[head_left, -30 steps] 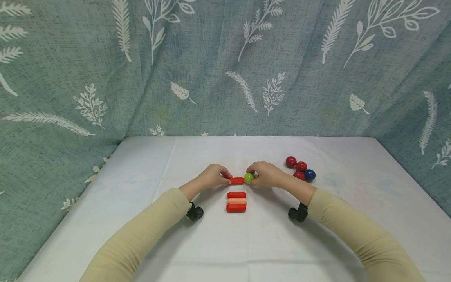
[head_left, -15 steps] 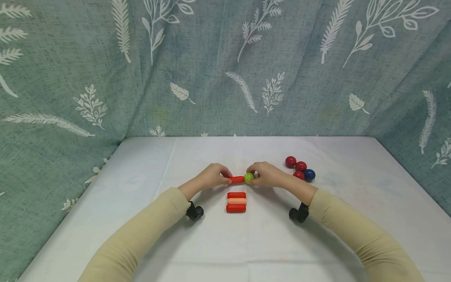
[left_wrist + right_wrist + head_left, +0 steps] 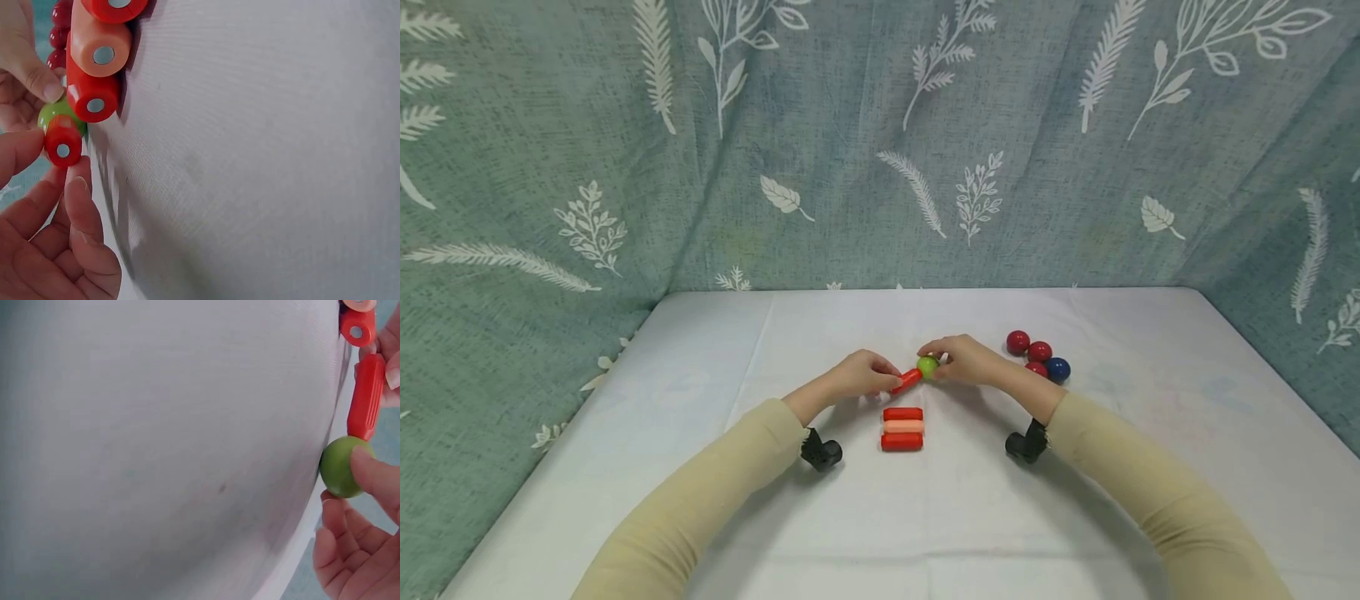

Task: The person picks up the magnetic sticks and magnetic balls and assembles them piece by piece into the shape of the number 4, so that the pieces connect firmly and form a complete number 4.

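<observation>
My left hand [image 3: 862,375] pinches a red magnetic rod [image 3: 908,381] between thumb and fingers. A pale metal disc shows in the end of that rod [image 3: 64,150] in the left wrist view. At its other end, a green ball [image 3: 340,465] meets the rod, as the right wrist view shows. Thumb and fingertips of my right hand [image 3: 964,360] grip this ball from the right side. In the head view the rod slants, its ball end farther back than the end in my left hand.
Nearer to me, a red rod [image 3: 902,413], a peach rod [image 3: 902,427] and another red rod [image 3: 902,442] lie side by side on the white cloth [image 3: 820,525]. Several red balls [image 3: 1018,342] and a dark blue ball [image 3: 1057,370] cluster behind my right forearm.
The held rod has turned from level to slanted, its right end swinging back. My right hand and the green ball have shifted slightly back and left; the left hand moved slightly right.
</observation>
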`<state>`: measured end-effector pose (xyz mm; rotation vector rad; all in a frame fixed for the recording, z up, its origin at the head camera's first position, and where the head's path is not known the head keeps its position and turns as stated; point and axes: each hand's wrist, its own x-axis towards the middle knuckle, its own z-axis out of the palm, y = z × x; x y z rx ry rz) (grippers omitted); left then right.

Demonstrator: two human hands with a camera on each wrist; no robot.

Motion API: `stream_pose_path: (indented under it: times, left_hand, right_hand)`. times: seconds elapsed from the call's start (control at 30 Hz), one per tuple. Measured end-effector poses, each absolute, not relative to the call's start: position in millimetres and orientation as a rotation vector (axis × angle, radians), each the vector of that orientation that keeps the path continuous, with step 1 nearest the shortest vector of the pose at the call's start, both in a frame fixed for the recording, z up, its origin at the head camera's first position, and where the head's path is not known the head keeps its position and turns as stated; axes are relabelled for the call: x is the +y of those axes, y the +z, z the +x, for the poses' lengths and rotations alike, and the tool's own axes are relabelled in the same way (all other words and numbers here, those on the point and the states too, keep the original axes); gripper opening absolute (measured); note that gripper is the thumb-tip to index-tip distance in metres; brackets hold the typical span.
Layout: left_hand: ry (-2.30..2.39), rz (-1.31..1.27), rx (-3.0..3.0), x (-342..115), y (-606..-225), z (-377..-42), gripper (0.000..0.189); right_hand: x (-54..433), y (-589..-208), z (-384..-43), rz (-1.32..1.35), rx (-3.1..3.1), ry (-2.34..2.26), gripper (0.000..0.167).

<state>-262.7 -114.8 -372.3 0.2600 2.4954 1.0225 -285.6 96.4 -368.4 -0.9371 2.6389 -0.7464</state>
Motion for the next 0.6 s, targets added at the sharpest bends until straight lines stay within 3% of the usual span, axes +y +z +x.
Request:
stream_pose_path:
  times: [0.17, 0.43, 0.6]
  left_hand:
    - [1.028, 0.258, 2.495, -112.3, -373.4, -263.1, 0.026]
    - [1.049, 0.208, 2.489, -104.4, -376.0, -266.3, 0.050]
    - [1.116, 0.192, 2.467, -100.7, -376.7, -267.8, 0.053]
  right_hand:
    - [90.5, -367.9, -288.6, -0.885, 2.652, -0.757, 0.037]
    - [82.5, -372.0, -294.3, -0.745, 2.666, -0.796, 0.035]
    - [76.2, -372.7, -294.8, -0.659, 2.648, -0.854, 0.034]
